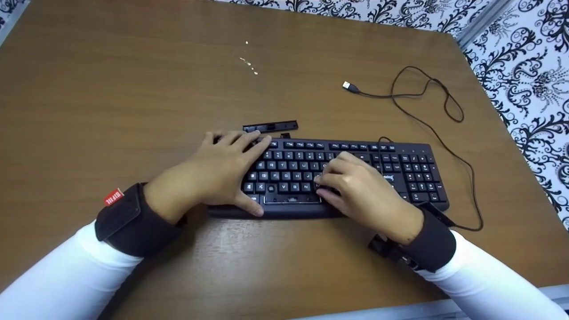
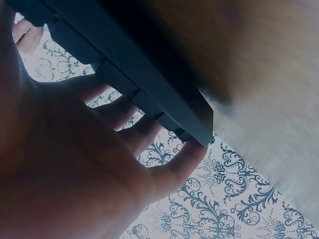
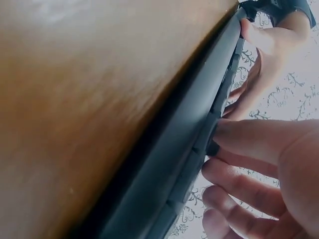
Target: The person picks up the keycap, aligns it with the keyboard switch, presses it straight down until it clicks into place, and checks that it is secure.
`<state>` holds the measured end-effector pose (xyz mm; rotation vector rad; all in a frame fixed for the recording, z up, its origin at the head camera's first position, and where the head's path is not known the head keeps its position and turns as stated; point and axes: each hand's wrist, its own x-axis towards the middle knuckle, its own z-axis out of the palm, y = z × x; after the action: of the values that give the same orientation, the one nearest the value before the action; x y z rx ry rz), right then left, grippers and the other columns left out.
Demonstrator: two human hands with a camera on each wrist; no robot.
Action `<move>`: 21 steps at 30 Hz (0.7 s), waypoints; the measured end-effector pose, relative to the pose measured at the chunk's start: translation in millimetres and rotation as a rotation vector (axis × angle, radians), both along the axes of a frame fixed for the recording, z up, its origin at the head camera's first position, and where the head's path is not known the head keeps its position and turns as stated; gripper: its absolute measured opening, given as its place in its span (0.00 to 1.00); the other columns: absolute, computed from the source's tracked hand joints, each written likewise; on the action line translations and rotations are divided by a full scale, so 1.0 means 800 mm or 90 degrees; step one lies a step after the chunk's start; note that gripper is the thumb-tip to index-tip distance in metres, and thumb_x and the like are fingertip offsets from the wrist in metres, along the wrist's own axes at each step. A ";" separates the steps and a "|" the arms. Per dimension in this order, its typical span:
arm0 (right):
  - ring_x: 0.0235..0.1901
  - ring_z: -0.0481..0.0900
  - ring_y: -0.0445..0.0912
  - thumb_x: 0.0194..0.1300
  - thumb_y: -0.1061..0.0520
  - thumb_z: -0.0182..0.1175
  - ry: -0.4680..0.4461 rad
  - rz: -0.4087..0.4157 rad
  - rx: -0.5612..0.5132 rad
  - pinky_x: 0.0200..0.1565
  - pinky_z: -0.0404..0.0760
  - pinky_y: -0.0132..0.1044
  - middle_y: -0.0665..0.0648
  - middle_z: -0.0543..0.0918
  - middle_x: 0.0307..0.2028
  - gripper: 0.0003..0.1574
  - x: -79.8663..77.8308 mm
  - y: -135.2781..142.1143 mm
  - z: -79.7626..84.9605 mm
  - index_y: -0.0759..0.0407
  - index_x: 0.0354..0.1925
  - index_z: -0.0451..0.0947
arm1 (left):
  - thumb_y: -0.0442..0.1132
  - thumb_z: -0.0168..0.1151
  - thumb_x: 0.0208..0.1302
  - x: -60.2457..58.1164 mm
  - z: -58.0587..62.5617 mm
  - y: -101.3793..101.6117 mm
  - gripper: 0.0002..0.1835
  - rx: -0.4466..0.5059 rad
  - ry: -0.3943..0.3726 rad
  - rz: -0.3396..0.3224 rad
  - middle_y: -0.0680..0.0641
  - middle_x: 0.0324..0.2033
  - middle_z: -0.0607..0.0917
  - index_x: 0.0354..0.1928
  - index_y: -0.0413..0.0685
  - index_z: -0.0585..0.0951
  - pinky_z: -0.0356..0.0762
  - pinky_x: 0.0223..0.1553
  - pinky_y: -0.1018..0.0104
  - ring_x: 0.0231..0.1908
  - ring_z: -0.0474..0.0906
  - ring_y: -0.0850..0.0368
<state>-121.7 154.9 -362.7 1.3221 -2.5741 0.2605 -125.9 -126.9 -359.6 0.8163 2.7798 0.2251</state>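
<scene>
A black keyboard (image 1: 293, 175) lies on the table, its space bar slot bare and one key socket near the lower left exposed. My left hand (image 1: 222, 166) spans the keyboard's left end, thumb on the front edge and fingers spread toward the back edge, holding it. In the left wrist view, bent fingers (image 2: 172, 172) meet the keyboard's side. My right hand (image 1: 360, 186) is over the middle-right keys, thumb and index finger pinching a small black key (image 3: 213, 148); whether it is still seated is hidden. Behind the keyboard lie the loose space bar (image 1: 271, 126) and a small dark key (image 1: 285, 135).
The keyboard's cable (image 1: 426, 124) loops across the right of the wooden table (image 1: 111, 89), ending in a USB plug (image 1: 350, 87). Several tiny pale specks (image 1: 249, 65) lie farther back. Patterned wallpaper (image 1: 529, 84) borders the table's far and right edges.
</scene>
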 end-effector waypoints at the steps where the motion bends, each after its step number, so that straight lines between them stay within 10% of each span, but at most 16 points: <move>1: 0.36 0.77 0.47 0.56 0.57 0.75 0.003 -0.003 -0.002 0.40 0.80 0.38 0.54 0.85 0.33 0.09 0.001 -0.001 0.000 0.60 0.36 0.89 | 0.81 0.67 0.37 0.000 0.001 0.000 0.73 0.001 -0.002 0.001 0.40 0.78 0.54 0.80 0.50 0.48 0.51 0.69 0.26 0.76 0.53 0.37; 21: 0.36 0.78 0.47 0.58 0.56 0.73 -0.031 -0.031 0.026 0.40 0.82 0.38 0.55 0.86 0.33 0.11 0.004 -0.007 0.007 0.60 0.39 0.89 | 0.81 0.67 0.38 -0.002 0.002 0.000 0.73 -0.001 -0.010 0.003 0.40 0.79 0.53 0.80 0.50 0.46 0.49 0.70 0.26 0.76 0.52 0.36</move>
<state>-118.5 149.5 -357.1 1.2800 -2.6609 0.2361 -127.8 -126.8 -358.1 0.8053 2.7666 0.2296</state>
